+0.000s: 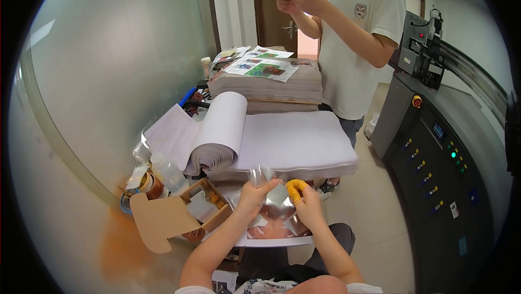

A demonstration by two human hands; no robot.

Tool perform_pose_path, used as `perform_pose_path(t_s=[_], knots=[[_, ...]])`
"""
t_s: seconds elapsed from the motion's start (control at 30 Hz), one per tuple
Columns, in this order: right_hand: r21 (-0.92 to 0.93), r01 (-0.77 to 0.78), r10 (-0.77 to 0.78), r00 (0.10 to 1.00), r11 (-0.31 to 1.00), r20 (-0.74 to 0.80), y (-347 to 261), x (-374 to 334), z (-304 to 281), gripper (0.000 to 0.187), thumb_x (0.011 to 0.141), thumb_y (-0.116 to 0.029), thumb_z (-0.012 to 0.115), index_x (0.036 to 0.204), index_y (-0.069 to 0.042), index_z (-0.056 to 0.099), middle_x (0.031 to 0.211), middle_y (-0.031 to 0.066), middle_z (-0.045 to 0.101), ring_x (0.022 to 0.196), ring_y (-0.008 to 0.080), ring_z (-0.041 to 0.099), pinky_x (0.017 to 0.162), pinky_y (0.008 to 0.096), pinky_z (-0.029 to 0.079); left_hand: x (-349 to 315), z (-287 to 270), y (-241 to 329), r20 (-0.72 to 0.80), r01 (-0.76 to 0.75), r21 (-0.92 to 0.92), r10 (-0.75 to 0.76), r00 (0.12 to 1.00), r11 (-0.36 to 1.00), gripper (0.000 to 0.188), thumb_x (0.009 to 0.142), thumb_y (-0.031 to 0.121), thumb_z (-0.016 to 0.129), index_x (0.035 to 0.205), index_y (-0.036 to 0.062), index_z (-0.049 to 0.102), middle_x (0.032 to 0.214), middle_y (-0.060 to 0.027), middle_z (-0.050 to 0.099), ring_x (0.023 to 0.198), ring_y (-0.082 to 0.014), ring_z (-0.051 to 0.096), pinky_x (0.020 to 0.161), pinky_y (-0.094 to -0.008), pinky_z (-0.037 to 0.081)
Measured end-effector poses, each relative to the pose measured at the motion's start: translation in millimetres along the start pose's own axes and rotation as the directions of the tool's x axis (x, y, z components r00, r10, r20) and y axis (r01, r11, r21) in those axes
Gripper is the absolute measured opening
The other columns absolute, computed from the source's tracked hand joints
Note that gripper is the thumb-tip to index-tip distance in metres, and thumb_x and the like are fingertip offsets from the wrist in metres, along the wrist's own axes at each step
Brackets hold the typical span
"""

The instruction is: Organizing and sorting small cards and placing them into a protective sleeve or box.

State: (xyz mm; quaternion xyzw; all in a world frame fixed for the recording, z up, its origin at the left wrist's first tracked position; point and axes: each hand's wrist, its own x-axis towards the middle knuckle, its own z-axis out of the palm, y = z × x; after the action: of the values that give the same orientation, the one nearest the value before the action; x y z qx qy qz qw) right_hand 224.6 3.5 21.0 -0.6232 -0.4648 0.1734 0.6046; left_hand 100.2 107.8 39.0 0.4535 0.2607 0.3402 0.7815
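Note:
My left hand (253, 200) is closed on clear plastic film (262, 174), its thumb pointing right across it. My right hand (307, 201) wears yellow finger covers and curls its fingers at the right edge of the same film. Whether the film is one sheet or several pieces I cannot make out. Below both hands, shiny transparent sheets (279, 230) lie on a white surface at the table's near edge, with a reddish-brown tone showing through them.
An open cardboard box (218, 220) with yellow finger covers stands left of my hands. Bottles (169, 173) are beyond it. A paper roll (220, 131) lies on a white stack (293, 136). A person (355, 44) stands behind, holding a small object. A dark machine (445, 147) is at right.

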Motion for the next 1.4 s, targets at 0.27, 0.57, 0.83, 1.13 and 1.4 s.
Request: perform_pose_path(t_s=[0.27, 0.57, 0.83, 1.13, 1.4], knots=[[0.099, 0.086, -0.085, 0.996, 0.991, -0.012, -9, -1, 3, 0.018, 0.090, -0.012, 0.057, 0.104, -0.001, 0.057, 0.084, 0.0027, 0.060, 0.074, 0.0094, 0.055, 0.066, 0.0228, 0.045, -4, 3, 4, 0.013, -0.030, -0.031, 0.030, 0.999, 0.999, 0.031, 0.081, 0.013, 0.068, 0.107, -0.0019, 0.057, 0.099, -0.0115, 0.065, 0.090, -0.0153, 0.061, 0.080, -0.0276, 0.048], [-0.259, 0.380, -0.417, 0.903, 0.888, -0.105, -20, 4, 1, 0.015, 0.083, -0.006, 0.061, 0.097, -0.006, 0.065, 0.093, 0.0073, 0.060, 0.080, 0.0180, 0.057, 0.071, 0.0278, 0.046, 3, -8, -1, 0.010, -0.046, -0.108, 0.048, 0.999, 0.993, 0.022, 0.089, 0.025, 0.058, 0.101, 0.0065, 0.060, 0.083, -0.0035, 0.061, 0.079, -0.0116, 0.057, 0.072, -0.0247, 0.044], [-0.052, 0.225, -0.228, 0.972, 0.973, -0.050, -23, 1, 1, 0.016, 0.079, -0.006, 0.065, 0.096, -0.005, 0.066, 0.092, 0.0049, 0.057, 0.074, 0.0139, 0.052, 0.068, 0.0235, 0.042, 4, -5, 1, -0.023, -0.086, -0.125, 0.083, 0.996, 0.988, 0.017, 0.090, 0.023, 0.056, 0.100, 0.0094, 0.058, 0.077, -0.0002, 0.057, 0.076, -0.0124, 0.058, 0.067, -0.0253, 0.044], [-0.229, 0.412, -0.450, 0.881, 0.882, -0.146, -22, 0, -1, 0.017, 0.081, -0.007, 0.063, 0.097, -0.004, 0.066, 0.090, 0.0056, 0.058, 0.077, 0.0135, 0.054, 0.070, 0.0228, 0.042, -1, -7, -3, 0.080, 0.031, -0.146, -0.019, 0.997, 0.989, 0.018, 0.086, 0.026, 0.063, 0.088, 0.0098, 0.057, 0.059, 0.0068, 0.040, 0.049, -0.0035, 0.036, 0.045, -0.0189, 0.028], [0.242, 0.057, -0.012, 0.983, 0.969, -0.183, -8, 0, 3, 0.019, 0.088, -0.010, 0.058, 0.105, -0.002, 0.062, 0.084, 0.0021, 0.062, 0.073, 0.0069, 0.053, 0.065, 0.0219, 0.044, -5, 2, -2, 0.129, -0.035, 0.140, 0.017, 0.991, 0.990, 0.017, 0.083, 0.027, 0.067, 0.089, 0.0131, 0.059, 0.060, 0.0106, 0.039, 0.047, 0.0008, 0.029, 0.041, -0.0177, 0.020]])
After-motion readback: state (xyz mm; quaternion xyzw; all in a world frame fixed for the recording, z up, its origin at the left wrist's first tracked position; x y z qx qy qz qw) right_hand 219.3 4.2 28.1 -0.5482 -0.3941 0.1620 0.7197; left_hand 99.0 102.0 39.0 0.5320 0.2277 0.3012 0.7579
